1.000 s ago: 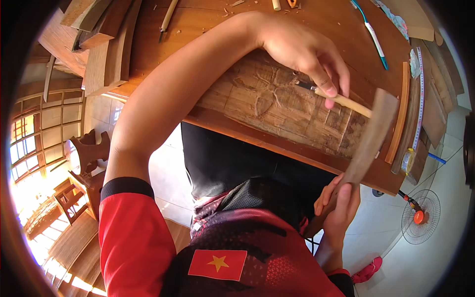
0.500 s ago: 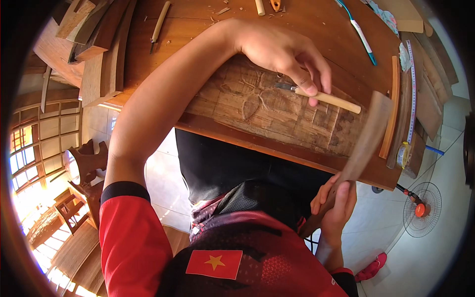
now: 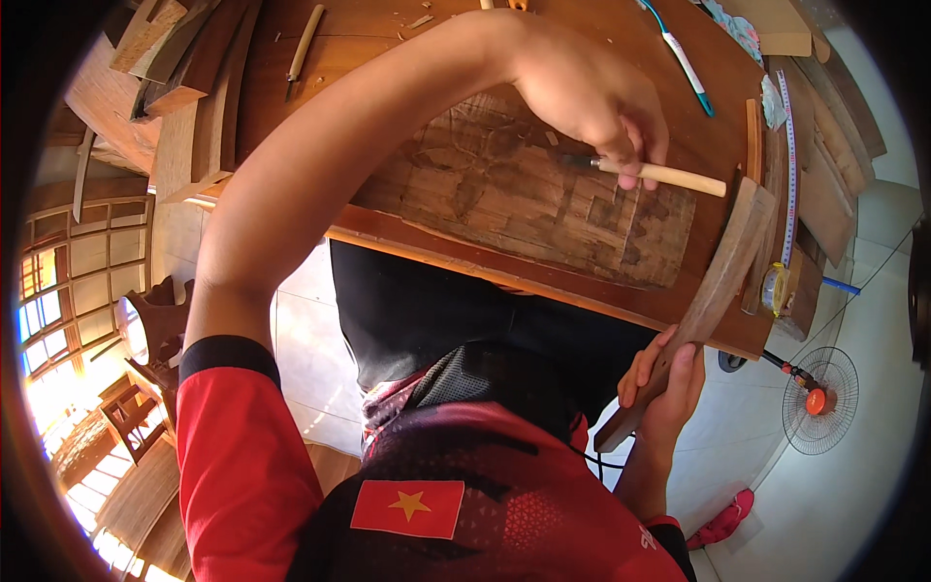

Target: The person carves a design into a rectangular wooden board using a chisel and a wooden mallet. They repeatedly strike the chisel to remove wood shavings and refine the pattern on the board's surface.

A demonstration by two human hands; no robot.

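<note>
My left hand point(image 3: 582, 92) is closed around a chisel with a pale wooden handle point(image 3: 669, 177), its tip resting on a carved wooden panel point(image 3: 524, 199) that lies on a brown workbench point(image 3: 388, 58). My right hand point(image 3: 669, 383) grips the lower end of a long curved wooden mallet point(image 3: 722, 267), which rises toward the chisel handle's end without touching it. The left forearm crosses over the panel's left part and hides it.
Wood offcuts point(image 3: 184, 58) are stacked at the bench's left. A second chisel point(image 3: 305, 41), a blue-capped pen point(image 3: 684, 58) and a tape measure point(image 3: 790, 145) lie on the bench. A floor fan point(image 3: 819, 400) stands at the lower right on pale tiles.
The left hand and the chisel have shifted slightly along the panel. The mallet stays raised beside the chisel handle, its head a little nearer the bench edge.
</note>
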